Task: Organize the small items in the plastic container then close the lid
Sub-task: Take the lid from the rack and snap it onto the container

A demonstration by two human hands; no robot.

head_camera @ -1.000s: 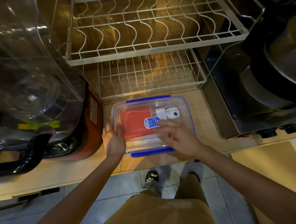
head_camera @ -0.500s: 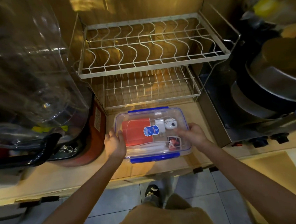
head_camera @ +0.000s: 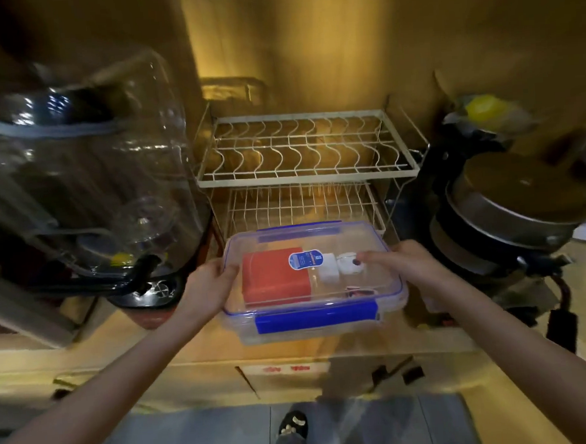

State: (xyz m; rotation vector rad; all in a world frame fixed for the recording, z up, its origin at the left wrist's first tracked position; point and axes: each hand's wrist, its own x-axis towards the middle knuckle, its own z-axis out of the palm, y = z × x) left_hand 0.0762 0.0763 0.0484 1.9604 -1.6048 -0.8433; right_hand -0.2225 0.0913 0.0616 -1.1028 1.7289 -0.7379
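Note:
A clear plastic container (head_camera: 359, 320) with blue clasps is held above the counter's front edge, its clear lid (head_camera: 275, 240) on top. Through the lid I see a red box (head_camera: 275, 284), a round blue-and-white label (head_camera: 305, 259), a white block (head_camera: 329, 271) and a small round white item (head_camera: 349, 264). My left hand (head_camera: 208, 288) grips the container's left side, thumb on the lid rim. My right hand (head_camera: 402, 263) grips the right side, with the thumb lying across the lid.
A white two-tier wire dish rack (head_camera: 306, 152) stands right behind the container. A large clear plastic appliance cover (head_camera: 85, 166) and a black handle (head_camera: 83, 286) crowd the left. Stacked dark pans (head_camera: 510, 215) sit at right. The pale counter (head_camera: 155, 347) ends close below.
The container has come up off the counter and toward me. My right hand went from the lid's top to the right side, then gripped it; the view has tilted up.

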